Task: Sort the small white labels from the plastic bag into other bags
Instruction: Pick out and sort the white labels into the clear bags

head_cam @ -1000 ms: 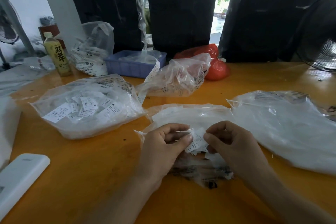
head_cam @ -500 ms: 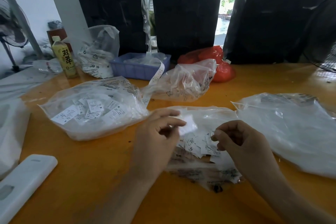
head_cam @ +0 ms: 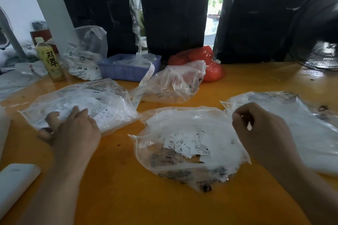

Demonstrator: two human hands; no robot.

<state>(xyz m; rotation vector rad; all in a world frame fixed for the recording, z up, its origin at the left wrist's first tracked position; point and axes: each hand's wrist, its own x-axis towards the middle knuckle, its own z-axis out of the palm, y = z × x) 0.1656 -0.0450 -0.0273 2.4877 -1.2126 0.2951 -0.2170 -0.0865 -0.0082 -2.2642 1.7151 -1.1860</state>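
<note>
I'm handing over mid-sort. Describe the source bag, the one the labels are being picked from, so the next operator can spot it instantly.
On the orange table, look at the near edge, between the left hand and the right hand. The source bag is the clear plastic bag lying flat there. Unlike the neighbouring bags, it carries a loose heap of small white labels, some marked XS and M, with dark print at its near end.

The left hand [head_cam: 73, 129] reaches forward and to the left, palm down, its fingers [head_cam: 53, 120] spread and fairly straight, the thumb out to the side; its bare forearm runs back toward the lower left corner. The right hand [head_cam: 259, 131] is raised on the right with its back to the camera, its fingers [head_cam: 239, 117] curled in toward the palm and the thumb tucked against them. Its forearm slants down to the lower right, and the two hands are well apart.
</note>
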